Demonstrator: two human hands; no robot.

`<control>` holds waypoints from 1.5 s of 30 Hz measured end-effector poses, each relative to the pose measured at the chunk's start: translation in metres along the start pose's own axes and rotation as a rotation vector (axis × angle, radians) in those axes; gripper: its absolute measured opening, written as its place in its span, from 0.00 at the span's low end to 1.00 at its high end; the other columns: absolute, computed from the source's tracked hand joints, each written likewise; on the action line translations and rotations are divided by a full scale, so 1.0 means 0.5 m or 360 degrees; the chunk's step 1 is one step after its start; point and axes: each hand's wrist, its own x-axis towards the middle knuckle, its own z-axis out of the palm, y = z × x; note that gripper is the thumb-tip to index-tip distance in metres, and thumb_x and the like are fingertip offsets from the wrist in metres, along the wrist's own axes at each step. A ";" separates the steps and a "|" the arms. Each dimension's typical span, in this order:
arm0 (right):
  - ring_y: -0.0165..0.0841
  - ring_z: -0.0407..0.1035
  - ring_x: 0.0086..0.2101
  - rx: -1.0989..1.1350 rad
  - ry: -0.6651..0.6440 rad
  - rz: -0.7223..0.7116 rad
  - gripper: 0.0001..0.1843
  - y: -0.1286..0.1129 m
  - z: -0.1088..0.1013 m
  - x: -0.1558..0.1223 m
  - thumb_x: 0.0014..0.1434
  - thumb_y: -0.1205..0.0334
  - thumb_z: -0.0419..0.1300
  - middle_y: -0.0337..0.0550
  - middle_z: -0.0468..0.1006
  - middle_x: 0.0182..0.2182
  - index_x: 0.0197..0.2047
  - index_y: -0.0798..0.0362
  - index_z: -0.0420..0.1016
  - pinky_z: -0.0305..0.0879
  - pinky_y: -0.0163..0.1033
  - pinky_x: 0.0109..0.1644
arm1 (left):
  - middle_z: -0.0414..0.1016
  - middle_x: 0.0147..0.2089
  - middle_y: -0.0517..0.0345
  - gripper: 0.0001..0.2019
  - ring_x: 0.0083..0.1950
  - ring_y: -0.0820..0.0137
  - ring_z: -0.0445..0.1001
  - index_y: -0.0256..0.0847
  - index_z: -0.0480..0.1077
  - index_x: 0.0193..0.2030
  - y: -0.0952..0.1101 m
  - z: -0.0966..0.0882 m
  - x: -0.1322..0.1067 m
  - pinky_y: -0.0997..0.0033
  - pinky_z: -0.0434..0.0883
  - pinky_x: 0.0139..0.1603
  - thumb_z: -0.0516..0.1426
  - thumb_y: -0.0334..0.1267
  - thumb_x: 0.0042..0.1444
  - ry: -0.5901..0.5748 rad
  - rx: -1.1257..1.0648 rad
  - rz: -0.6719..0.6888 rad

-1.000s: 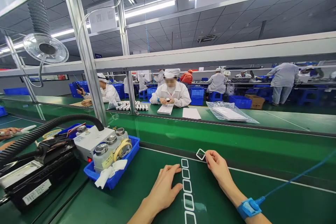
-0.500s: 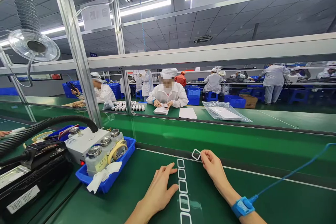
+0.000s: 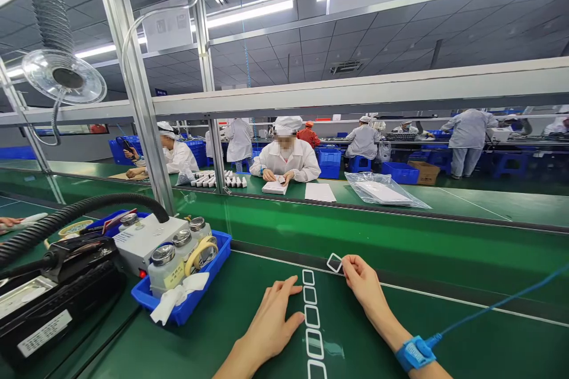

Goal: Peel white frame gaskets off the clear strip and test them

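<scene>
Pinched by one corner in my right hand is a small white square frame, held near the far edge of the green mat. A blue wrist strap with a coiled cord circles that wrist. Several similar white frames form a column on the mat, the farthest frame lying just left of my right hand. My left hand rests open beside the column, its fingertips close to the frames. A clear film piece lies by the near frames.
To the left stands a blue tray with metal-capped bottles, tape and tissue. Beside it sits a black machine with a thick hose. A green barrier runs behind the mat; a co-worker sits beyond it.
The whole view has shifted slightly to the right. Both hands keep nearly the same pose, and the white frame stays pinched in my right hand.
</scene>
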 end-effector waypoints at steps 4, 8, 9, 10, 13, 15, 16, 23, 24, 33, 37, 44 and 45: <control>0.26 0.51 0.17 0.0010 -0.0011 -0.0001 0.16 0.003 0.001 0.001 0.44 0.47 0.57 0.32 0.58 0.15 0.25 0.53 0.65 0.44 0.32 0.20 | 0.62 0.62 0.55 0.32 0.62 0.56 0.55 0.45 0.48 0.66 0.002 -0.001 -0.001 0.49 0.45 0.64 0.52 0.41 0.54 0.0001 -0.0005 -0.0007; 0.26 0.51 0.17 0.0018 -0.0027 -0.0010 0.16 0.006 0.000 0.001 0.45 0.47 0.58 0.32 0.59 0.15 0.26 0.53 0.65 0.45 0.32 0.20 | 0.63 0.61 0.54 0.31 0.61 0.57 0.56 0.45 0.49 0.65 0.006 -0.003 -0.002 0.50 0.46 0.64 0.52 0.41 0.54 0.0006 -0.0006 -0.0015; 0.26 0.52 0.17 0.0019 -0.0029 -0.0012 0.16 0.007 0.000 0.002 0.45 0.48 0.58 0.32 0.59 0.15 0.26 0.53 0.65 0.45 0.32 0.20 | 0.62 0.62 0.54 0.31 0.61 0.57 0.56 0.44 0.49 0.65 0.006 -0.003 -0.002 0.50 0.46 0.64 0.52 0.41 0.54 0.0003 -0.0005 -0.0017; 0.26 0.52 0.17 0.0021 -0.0029 -0.0014 0.16 0.007 -0.001 0.002 0.45 0.48 0.58 0.32 0.59 0.15 0.26 0.53 0.65 0.45 0.32 0.20 | 0.62 0.62 0.54 0.31 0.61 0.57 0.56 0.44 0.49 0.65 0.005 -0.002 -0.002 0.50 0.46 0.64 0.52 0.41 0.54 0.0000 -0.0003 -0.0018; 0.26 0.52 0.17 0.0030 -0.0026 -0.0018 0.16 0.009 -0.001 0.003 0.45 0.48 0.58 0.32 0.59 0.15 0.26 0.53 0.65 0.45 0.32 0.19 | 0.62 0.62 0.54 0.31 0.61 0.57 0.56 0.45 0.49 0.65 0.004 -0.002 -0.002 0.50 0.45 0.65 0.52 0.41 0.54 0.0005 -0.0004 -0.0015; 0.26 0.52 0.16 0.0035 -0.0028 -0.0017 0.16 0.010 -0.002 0.004 0.45 0.47 0.58 0.32 0.58 0.15 0.25 0.53 0.65 0.45 0.32 0.19 | 0.62 0.62 0.54 0.31 0.61 0.57 0.56 0.45 0.49 0.65 0.003 -0.001 -0.001 0.50 0.45 0.65 0.52 0.41 0.54 0.0009 -0.0015 -0.0010; 0.26 0.52 0.16 0.0036 -0.0032 -0.0017 0.16 0.011 -0.002 0.004 0.45 0.48 0.59 0.32 0.59 0.15 0.26 0.53 0.65 0.45 0.32 0.19 | 0.62 0.62 0.54 0.31 0.62 0.57 0.56 0.46 0.49 0.65 0.003 -0.001 -0.001 0.51 0.45 0.65 0.52 0.41 0.54 0.0010 -0.0020 -0.0008; 0.26 0.52 0.17 0.0034 -0.0041 -0.0015 0.15 0.015 -0.003 0.005 0.46 0.48 0.59 0.32 0.59 0.15 0.26 0.53 0.66 0.45 0.31 0.19 | 0.62 0.62 0.53 0.31 0.61 0.59 0.58 0.44 0.49 0.65 0.007 -0.005 -0.003 0.54 0.47 0.64 0.52 0.41 0.55 -0.0002 -0.0012 0.0015; 0.26 0.52 0.17 0.0033 -0.0036 -0.0016 0.15 0.014 -0.003 0.004 0.46 0.49 0.59 0.32 0.59 0.15 0.26 0.53 0.66 0.45 0.31 0.19 | 0.62 0.62 0.53 0.31 0.61 0.58 0.57 0.44 0.49 0.65 0.007 -0.005 -0.003 0.55 0.47 0.64 0.52 0.41 0.54 -0.0002 -0.0011 0.0016; 0.26 0.51 0.16 0.0033 0.0052 -0.0047 0.14 0.010 0.005 -0.006 0.48 0.50 0.57 0.32 0.58 0.16 0.26 0.53 0.65 0.46 0.32 0.20 | 0.62 0.62 0.53 0.32 0.62 0.58 0.56 0.44 0.49 0.65 0.011 -0.006 -0.005 0.54 0.46 0.64 0.52 0.41 0.54 0.0002 -0.0029 0.0010; 0.26 0.51 0.17 0.0028 0.0061 -0.0052 0.15 0.012 0.007 -0.006 0.48 0.48 0.57 0.32 0.58 0.16 0.26 0.52 0.64 0.46 0.32 0.20 | 0.62 0.62 0.53 0.32 0.62 0.58 0.57 0.44 0.49 0.65 0.014 -0.007 -0.006 0.55 0.48 0.64 0.52 0.41 0.54 -0.0002 -0.0032 -0.0013; 0.26 0.51 0.16 0.0014 0.0063 -0.0039 0.18 0.024 0.005 0.004 0.46 0.44 0.58 0.32 0.58 0.15 0.25 0.52 0.65 0.46 0.32 0.19 | 0.62 0.62 0.52 0.32 0.63 0.58 0.55 0.43 0.48 0.66 0.013 -0.007 -0.006 0.54 0.45 0.65 0.52 0.40 0.55 -0.0008 -0.0025 -0.0002; 0.26 0.51 0.16 0.0012 0.0058 -0.0034 0.18 0.027 0.004 0.006 0.45 0.44 0.58 0.32 0.58 0.15 0.25 0.52 0.65 0.46 0.32 0.19 | 0.62 0.62 0.52 0.32 0.63 0.58 0.55 0.43 0.48 0.66 0.013 -0.008 -0.006 0.53 0.44 0.65 0.52 0.41 0.55 -0.0009 -0.0025 0.0000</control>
